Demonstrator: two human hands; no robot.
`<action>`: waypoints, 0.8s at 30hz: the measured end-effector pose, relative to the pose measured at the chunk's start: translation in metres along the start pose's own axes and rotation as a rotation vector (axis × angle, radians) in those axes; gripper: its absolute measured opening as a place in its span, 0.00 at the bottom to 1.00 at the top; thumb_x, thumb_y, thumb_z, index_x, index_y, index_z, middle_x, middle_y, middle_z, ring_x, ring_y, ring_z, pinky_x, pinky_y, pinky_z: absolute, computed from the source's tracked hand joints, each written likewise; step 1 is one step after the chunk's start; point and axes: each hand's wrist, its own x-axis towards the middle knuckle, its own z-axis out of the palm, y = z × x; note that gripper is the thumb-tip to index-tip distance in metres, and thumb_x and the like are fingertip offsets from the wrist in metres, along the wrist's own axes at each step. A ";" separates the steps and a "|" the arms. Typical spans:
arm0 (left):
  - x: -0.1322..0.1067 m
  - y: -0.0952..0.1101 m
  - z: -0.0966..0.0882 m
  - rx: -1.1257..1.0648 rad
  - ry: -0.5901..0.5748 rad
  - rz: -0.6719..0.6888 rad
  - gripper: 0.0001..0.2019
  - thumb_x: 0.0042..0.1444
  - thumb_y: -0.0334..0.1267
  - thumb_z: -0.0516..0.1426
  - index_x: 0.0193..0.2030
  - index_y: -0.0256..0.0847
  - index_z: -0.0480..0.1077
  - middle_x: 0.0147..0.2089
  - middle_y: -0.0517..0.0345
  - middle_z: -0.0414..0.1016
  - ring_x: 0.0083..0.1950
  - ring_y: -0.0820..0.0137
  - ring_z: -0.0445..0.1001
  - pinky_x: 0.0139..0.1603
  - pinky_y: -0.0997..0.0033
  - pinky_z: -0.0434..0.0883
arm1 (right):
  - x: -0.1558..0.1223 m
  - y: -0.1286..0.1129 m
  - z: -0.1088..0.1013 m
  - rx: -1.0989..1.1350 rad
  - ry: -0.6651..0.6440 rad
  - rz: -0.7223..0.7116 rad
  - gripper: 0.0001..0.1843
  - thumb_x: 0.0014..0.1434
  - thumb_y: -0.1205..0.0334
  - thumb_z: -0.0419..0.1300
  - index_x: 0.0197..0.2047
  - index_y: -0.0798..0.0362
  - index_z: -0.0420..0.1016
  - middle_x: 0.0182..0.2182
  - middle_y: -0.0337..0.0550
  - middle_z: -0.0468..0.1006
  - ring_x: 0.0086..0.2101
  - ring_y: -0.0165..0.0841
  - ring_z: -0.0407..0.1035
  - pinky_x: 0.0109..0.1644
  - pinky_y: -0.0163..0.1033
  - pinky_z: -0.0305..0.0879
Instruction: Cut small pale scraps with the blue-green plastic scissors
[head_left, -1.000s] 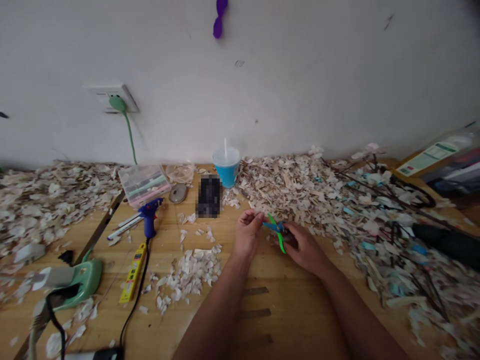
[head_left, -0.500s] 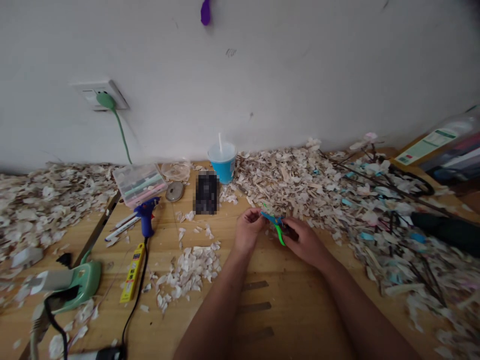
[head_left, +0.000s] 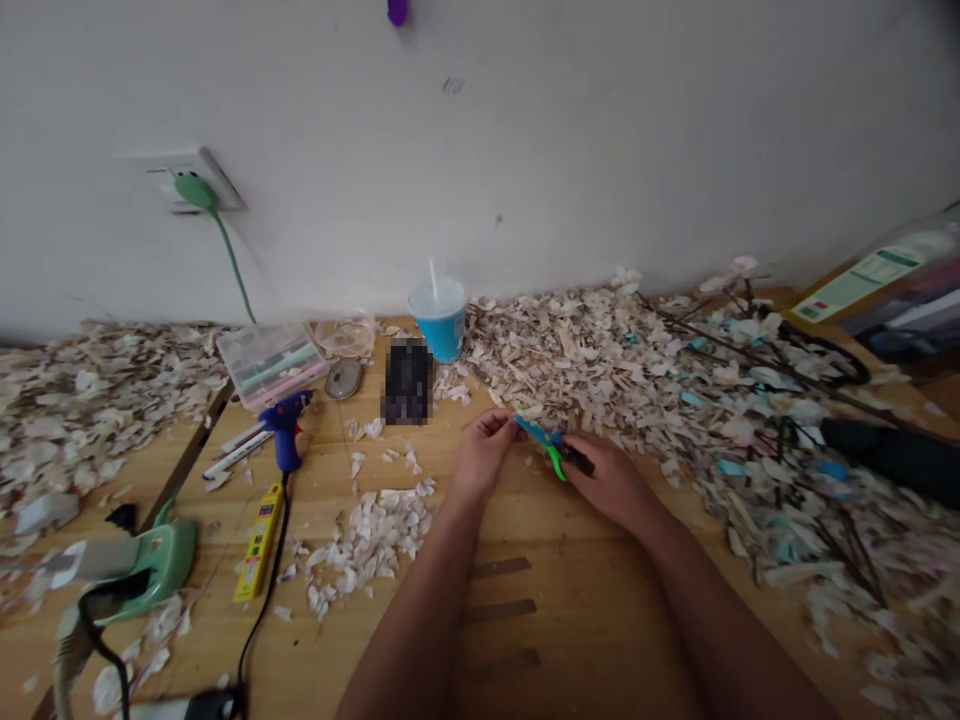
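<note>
In my right hand (head_left: 604, 475) is a pair of blue and green scissors (head_left: 541, 436), its blades pointing left. My left hand (head_left: 484, 445) is closed in a pinch beside the blade tips; whatever lies between its fingers is too small to make out. Just beyond both hands spreads a big heap of pale, petal-like scraps (head_left: 555, 345). A smaller pile of whitish scraps (head_left: 379, 540) lies on the wooden table (head_left: 570, 610), left of my left forearm.
A blue cup (head_left: 441, 325) with a straw stands near the wall. Leftward are a blue glue gun (head_left: 285, 430), a yellow box cutter blade pack (head_left: 259, 540), a clear plastic case (head_left: 270, 365) and a green power strip (head_left: 161, 565). Twigs with blossoms (head_left: 750, 290) lie right.
The scissors' blades have come together near my left fingers. Both hands sit slightly further left in view, as the whole scene has shifted a little.
</note>
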 end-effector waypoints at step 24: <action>-0.007 0.016 0.000 0.389 -0.036 0.108 0.08 0.49 0.38 0.62 0.34 0.37 0.78 0.28 0.58 0.75 0.29 0.73 0.68 0.32 0.75 0.63 | -0.005 -0.003 -0.001 -0.146 0.074 -0.060 0.14 0.58 0.59 0.57 0.46 0.50 0.76 0.42 0.51 0.78 0.43 0.44 0.72 0.46 0.48 0.69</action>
